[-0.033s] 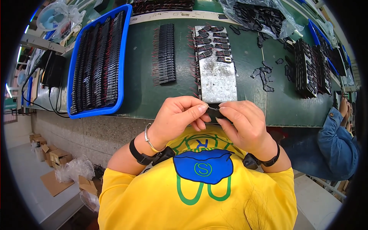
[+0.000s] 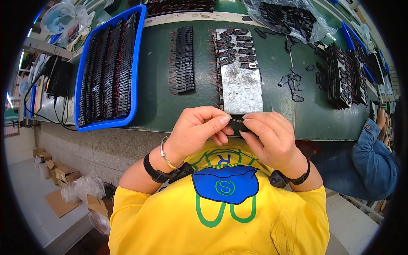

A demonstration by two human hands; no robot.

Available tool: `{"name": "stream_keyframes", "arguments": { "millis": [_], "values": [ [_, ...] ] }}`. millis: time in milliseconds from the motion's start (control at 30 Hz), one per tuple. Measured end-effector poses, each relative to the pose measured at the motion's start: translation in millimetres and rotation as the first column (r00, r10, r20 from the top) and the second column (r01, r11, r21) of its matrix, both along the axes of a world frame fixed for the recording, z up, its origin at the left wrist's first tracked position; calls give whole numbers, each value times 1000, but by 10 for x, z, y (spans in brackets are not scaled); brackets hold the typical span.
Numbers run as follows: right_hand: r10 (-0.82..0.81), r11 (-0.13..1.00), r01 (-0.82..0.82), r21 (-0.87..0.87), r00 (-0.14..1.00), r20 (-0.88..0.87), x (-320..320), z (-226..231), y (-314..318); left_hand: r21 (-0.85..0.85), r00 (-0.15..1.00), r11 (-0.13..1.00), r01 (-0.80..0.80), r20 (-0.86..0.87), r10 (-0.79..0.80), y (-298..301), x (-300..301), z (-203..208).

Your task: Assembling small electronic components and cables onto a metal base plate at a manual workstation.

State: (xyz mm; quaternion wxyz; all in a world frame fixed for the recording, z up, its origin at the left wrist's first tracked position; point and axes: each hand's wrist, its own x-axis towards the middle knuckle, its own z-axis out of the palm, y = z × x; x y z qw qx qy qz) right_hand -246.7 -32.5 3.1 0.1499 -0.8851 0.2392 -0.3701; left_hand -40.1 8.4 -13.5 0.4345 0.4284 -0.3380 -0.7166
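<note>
My left hand (image 2: 196, 126) and my right hand (image 2: 272, 135) meet at the near edge of the bench, both closed in a pinch. Between their fingertips is a small thin black part (image 2: 236, 120), mostly covered by the fingers, so its kind is unclear. Just beyond them lies a scuffed metal plate (image 2: 242, 91). Flat black pieces (image 2: 228, 45) with red wires sit in two columns on its far half, and red wire ends stick out along its left side. To the left of the plate stands a tight row of black parts (image 2: 185, 61), also with red wires.
A blue tray (image 2: 106, 123) full of wired black parts occupies the bench's left. Loose black scraps (image 2: 293, 85) and stacked black parts (image 2: 338, 78) lie to the right, a plastic bag (image 2: 289, 19) of black pieces behind. At far right is a co-worker's denim sleeve (image 2: 366, 142).
</note>
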Motion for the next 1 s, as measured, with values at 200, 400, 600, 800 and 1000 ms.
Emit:
{"name": "stream_keyframes", "arguments": {
  "millis": [200,400,600,800,1000],
  "values": [
    [0,1000,0,3,1000,3,4,2,-6,1,1000,1000,7,15,-7,-3,3,10],
    [5,1000,-5,8,1000,-6,13,0,-10,-16,999,1000,8,36,-8,9,2,15],
    [5,999,-5,-46,1000,0,26,-31,-7,-44,999,999,-12,42,13,42,-28,66],
    [23,991,-23,-129,1000,-6,40,-46,-7,-289,965,957,-21,245,95,102,-68,24],
    [20,911,-107,398,976,217,-7,-29,7,-615,912,783,92,368,182,115,18,-10]
  ]
}}
